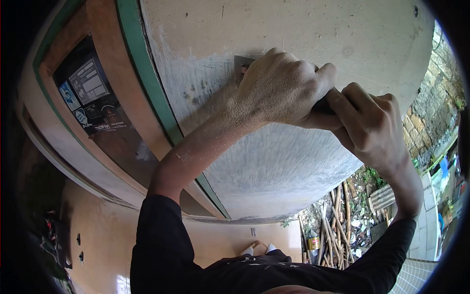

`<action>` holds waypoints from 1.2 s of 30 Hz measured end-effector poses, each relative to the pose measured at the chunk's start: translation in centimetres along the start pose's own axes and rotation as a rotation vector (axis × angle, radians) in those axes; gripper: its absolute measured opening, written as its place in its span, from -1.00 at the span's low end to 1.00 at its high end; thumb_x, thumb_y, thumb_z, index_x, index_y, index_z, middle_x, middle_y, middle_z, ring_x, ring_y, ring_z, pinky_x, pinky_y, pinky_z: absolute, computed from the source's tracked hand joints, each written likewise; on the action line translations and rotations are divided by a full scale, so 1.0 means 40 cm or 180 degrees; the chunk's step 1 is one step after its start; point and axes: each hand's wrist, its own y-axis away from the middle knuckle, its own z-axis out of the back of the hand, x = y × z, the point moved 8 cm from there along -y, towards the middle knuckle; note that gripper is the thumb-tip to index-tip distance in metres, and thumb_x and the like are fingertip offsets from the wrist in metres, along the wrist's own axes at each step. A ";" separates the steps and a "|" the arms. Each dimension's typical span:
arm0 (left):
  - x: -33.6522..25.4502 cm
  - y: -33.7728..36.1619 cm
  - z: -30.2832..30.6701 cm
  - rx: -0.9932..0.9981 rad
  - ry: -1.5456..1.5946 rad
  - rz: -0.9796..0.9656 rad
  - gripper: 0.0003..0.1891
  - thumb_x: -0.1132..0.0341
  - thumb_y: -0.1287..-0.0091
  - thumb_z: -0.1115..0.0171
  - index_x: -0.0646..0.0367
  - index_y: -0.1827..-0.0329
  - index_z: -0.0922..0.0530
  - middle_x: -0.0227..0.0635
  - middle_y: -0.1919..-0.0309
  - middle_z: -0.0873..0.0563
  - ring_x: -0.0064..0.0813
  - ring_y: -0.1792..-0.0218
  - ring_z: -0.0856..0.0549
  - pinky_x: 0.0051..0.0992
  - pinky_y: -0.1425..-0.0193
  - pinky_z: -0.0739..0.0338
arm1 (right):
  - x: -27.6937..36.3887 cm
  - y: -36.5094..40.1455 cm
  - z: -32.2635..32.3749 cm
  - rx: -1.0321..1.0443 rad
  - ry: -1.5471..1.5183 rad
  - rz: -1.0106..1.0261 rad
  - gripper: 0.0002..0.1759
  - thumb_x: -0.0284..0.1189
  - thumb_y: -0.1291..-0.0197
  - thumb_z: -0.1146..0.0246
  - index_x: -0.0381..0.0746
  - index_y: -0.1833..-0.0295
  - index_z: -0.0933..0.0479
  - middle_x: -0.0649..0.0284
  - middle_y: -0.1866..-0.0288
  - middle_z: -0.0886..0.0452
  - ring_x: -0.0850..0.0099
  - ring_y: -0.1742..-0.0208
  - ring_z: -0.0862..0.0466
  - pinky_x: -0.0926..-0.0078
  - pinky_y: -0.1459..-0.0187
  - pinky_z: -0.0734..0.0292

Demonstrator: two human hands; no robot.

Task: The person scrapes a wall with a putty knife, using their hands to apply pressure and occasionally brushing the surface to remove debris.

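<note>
Both hands are raised against a pale, scraped wall (274, 171). Fine dust covers my left hand (281, 88), whose fingers are wrapped round a scraper. The scraper's flat metal blade (241, 62) shows beyond the knuckles and lies at the wall. My right hand (367, 120) is close beside the left, its fingers bent round the dark end of the handle (325, 105). Most of the handle is hidden by the fingers. Dark spots mark the wall to the left of my left wrist.
A green-edged wooden frame (147, 73) with a glass pane and stickers is on the left. Tiled floor (103, 235) lies below. Wooden poles (338, 220) and debris are at the lower right, near a brick wall (426, 108).
</note>
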 end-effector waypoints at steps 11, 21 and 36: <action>0.044 0.043 0.054 0.0078 0.0117 0.0386 -0.41 -0.27 0.01 -0.44 0.04 0.51 -0.37 -0.48 0.81 -0.47 -0.48 0.74 -0.61 -0.45 0.67 -0.48 | 0.026 -0.057 -0.016 0.0160 -0.0132 0.0091 -0.61 -0.30 0.10 -0.46 -0.32 0.19 -0.58 0.37 0.51 -0.49 0.62 0.68 -0.44 0.60 0.71 -0.32; 0.016 0.024 0.050 -0.0394 0.0334 0.0083 -0.34 -0.40 -0.10 -0.23 0.10 0.60 -0.42 -0.52 0.91 -0.39 -0.59 0.87 -0.44 -0.50 0.76 -0.41 | 0.008 -0.046 0.015 0.0229 0.0064 -0.0147 -0.60 -0.23 0.08 -0.45 -0.29 0.21 -0.60 0.41 0.58 -0.44 0.63 0.69 -0.42 0.60 0.68 -0.26; 0.044 0.066 0.079 -0.0279 -0.0088 0.0205 -0.28 -0.50 0.02 -0.25 0.08 0.61 -0.38 -0.52 0.91 -0.34 -0.56 0.86 -0.44 -0.48 0.80 -0.35 | 0.053 -0.091 -0.006 0.0000 0.0036 0.0106 -0.75 -0.32 -0.07 -0.36 -0.28 0.25 -0.58 0.40 0.60 -0.43 0.69 0.72 -0.36 0.62 0.73 -0.18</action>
